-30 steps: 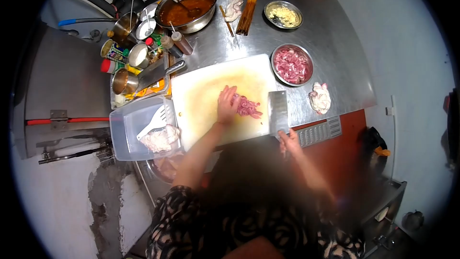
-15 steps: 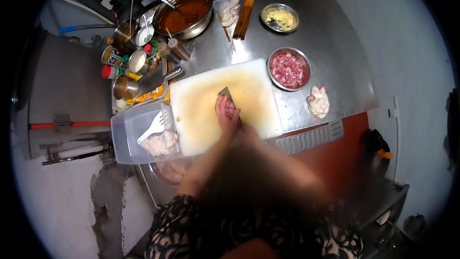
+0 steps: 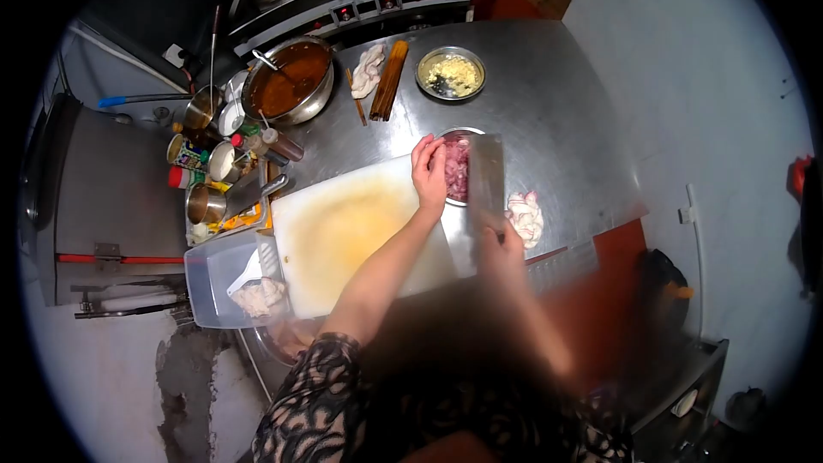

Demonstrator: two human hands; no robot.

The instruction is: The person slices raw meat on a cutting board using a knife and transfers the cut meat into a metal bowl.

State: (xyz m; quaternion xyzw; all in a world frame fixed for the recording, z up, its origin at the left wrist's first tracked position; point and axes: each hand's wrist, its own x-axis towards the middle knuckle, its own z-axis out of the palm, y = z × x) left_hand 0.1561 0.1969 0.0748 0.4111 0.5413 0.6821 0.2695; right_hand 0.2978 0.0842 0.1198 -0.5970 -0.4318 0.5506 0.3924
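A cleaver (image 3: 487,173) is gripped by the handle in my right hand (image 3: 502,244), its broad blade upright over the right side of a metal bowl (image 3: 463,131). Pieces of raw meat (image 3: 457,173) fill that bowl and show between the blade and my left hand (image 3: 430,173). My left hand is empty, fingers stretched out, at the bowl's left rim. The white cutting board (image 3: 343,236) lies under my left forearm, stained yellow in the middle. A crumpled white cloth (image 3: 525,219) sits just right of my right hand.
At the back are a bowl of chopped pale yellow bits (image 3: 454,75), bundled skewers (image 3: 390,81), another cloth (image 3: 369,71) and a large bowl of red-brown sauce (image 3: 291,86). Seasoning containers (image 3: 225,161) crowd the left. A clear plastic tub (image 3: 206,279) holds a white spatula (image 3: 249,272).
Both hands have moved from the board's middle to the meat bowl at the right, the cleaver with them. The left hand has left the meat it cupped against the blade. The camera view has shifted.
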